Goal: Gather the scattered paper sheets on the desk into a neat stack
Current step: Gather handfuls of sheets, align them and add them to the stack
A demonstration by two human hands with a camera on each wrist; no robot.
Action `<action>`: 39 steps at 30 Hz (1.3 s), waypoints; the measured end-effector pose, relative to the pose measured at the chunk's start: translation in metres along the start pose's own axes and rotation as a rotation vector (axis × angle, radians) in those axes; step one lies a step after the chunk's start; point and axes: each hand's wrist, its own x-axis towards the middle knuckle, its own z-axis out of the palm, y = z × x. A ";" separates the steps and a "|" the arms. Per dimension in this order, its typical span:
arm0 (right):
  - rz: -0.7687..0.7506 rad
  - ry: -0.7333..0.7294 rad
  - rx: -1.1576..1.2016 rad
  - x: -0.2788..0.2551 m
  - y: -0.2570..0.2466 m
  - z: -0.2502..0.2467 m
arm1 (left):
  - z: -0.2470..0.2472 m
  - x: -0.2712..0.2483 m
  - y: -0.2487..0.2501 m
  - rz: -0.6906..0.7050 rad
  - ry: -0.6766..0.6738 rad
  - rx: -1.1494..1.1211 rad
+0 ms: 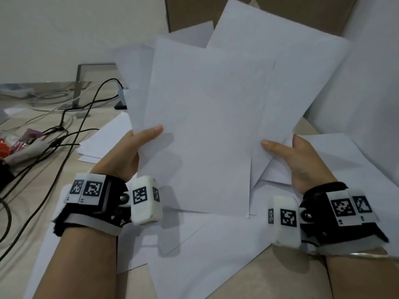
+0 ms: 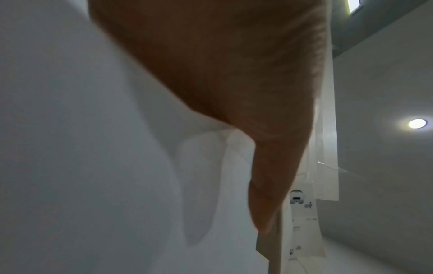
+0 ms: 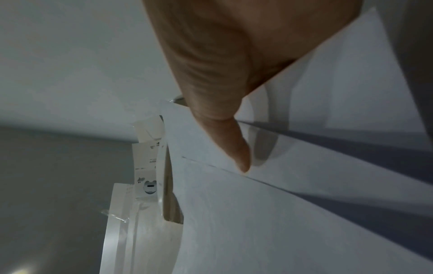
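Note:
I hold a fanned bunch of white paper sheets (image 1: 205,117) upright above the desk, its sheets splayed at different angles. My left hand (image 1: 138,145) pinches the bunch's left edge, thumb on the front. My right hand (image 1: 289,154) pinches the right edge the same way. In the left wrist view the left hand (image 2: 234,92) lies against the paper (image 2: 93,148), and finger shadows show through it. In the right wrist view the thumb of my right hand (image 3: 222,120) presses on overlapping sheets (image 3: 281,213). More loose sheets (image 1: 216,244) lie on the desk (image 1: 28,203) below.
Black and grey cables (image 1: 64,134) run across the desk's left side beside a red-and-white wrapper (image 1: 13,147). A metal stand (image 1: 79,83) rises at the back left. A brown cardboard box (image 1: 280,14) stands behind the papers. Further sheets (image 1: 103,139) lie left of the held bunch.

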 end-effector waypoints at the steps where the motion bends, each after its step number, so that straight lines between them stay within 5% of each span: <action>1: 0.005 0.015 -0.012 0.001 0.002 -0.001 | 0.001 -0.001 -0.002 -0.050 -0.020 0.027; 9: 0.021 0.024 -0.003 0.007 0.007 -0.002 | 0.006 0.008 -0.008 -0.216 0.117 0.135; 17: 0.240 -0.133 -0.146 0.005 0.014 -0.002 | -0.001 0.018 -0.024 -0.369 0.283 0.275; 24: 0.314 -0.173 -0.189 0.007 0.016 0.000 | -0.009 0.016 -0.027 -0.420 0.123 0.164; 31: 0.325 -0.181 -0.163 0.005 0.016 0.004 | -0.004 0.022 -0.034 -0.273 0.316 0.339; 39: 0.259 -0.076 -0.109 0.001 0.010 0.010 | -0.017 0.016 -0.023 -0.125 0.339 0.213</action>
